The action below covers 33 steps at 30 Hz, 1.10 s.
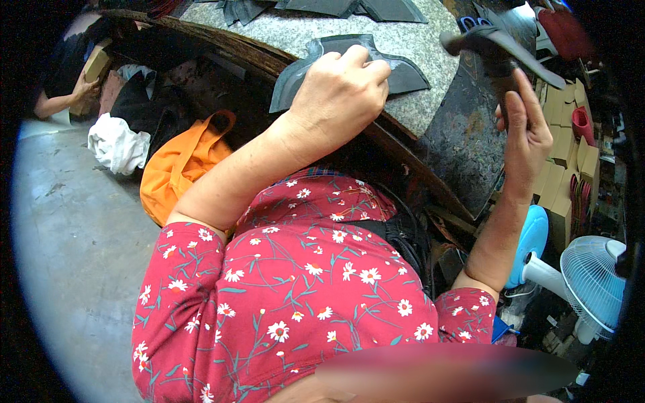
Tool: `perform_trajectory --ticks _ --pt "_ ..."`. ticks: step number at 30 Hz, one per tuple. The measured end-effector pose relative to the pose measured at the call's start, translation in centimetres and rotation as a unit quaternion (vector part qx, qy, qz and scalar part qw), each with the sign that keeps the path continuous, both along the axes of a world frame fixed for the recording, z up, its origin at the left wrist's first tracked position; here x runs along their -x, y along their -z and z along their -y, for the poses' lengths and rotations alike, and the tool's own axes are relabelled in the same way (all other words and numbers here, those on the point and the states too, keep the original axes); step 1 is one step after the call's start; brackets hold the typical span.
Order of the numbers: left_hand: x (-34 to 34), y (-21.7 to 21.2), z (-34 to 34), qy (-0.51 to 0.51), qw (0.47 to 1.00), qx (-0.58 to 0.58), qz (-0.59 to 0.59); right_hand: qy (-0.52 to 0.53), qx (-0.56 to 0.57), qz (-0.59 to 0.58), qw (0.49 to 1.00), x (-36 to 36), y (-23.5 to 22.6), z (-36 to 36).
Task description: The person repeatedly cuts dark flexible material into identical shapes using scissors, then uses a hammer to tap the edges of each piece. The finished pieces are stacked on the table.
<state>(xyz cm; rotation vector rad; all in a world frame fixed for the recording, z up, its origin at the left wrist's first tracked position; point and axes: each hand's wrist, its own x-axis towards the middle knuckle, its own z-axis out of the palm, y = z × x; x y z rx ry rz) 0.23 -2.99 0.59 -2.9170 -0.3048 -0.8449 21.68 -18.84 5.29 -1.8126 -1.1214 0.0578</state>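
Observation:
On the speckled grey stone slab (430, 80) lies a flat black cut piece (403, 75) with winged ends, looking like leather or a shoe upper part. My left hand (346, 84) is over its middle, closed, with the knuckles up. Its fingertips press down at the piece and are partly hidden. To the right, my right hand (527, 127) holds a hammer (500, 50) raised above the slab's right side. The hammer's dark head is broad at one end and tapers at the other. Its handle is mostly hidden by my fingers.
More black cut pieces (322, 7) lie along the slab's far edge. Blue-handled scissors (470, 23) are at the far right. An orange bag (181, 164) and a white cloth (117, 144) are at left, where another person's hand (86, 91) shows. A fan (594, 282) stands near cardboard boxes (557, 181).

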Motion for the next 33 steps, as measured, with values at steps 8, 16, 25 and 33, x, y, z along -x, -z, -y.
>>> perform_trajectory --ticks 8,16,25,33 --pt "0.0 -0.1 -0.2 0.004 1.000 0.015 0.015 -0.041 0.124 0.214 0.968 1.5 1.2 -2.3" --pt "-0.3 0.2 0.0 0.017 0.999 0.004 0.043 -0.040 0.178 0.059 0.981 -0.3 2.6 1.6" --pt "-0.1 0.2 0.0 0.001 1.000 0.007 0.010 0.042 0.040 -0.014 0.998 0.2 1.0 3.4" --pt "0.1 -0.3 -1.8 0.034 0.991 0.111 0.064 0.051 0.097 0.197 0.974 -2.5 4.3 5.1"
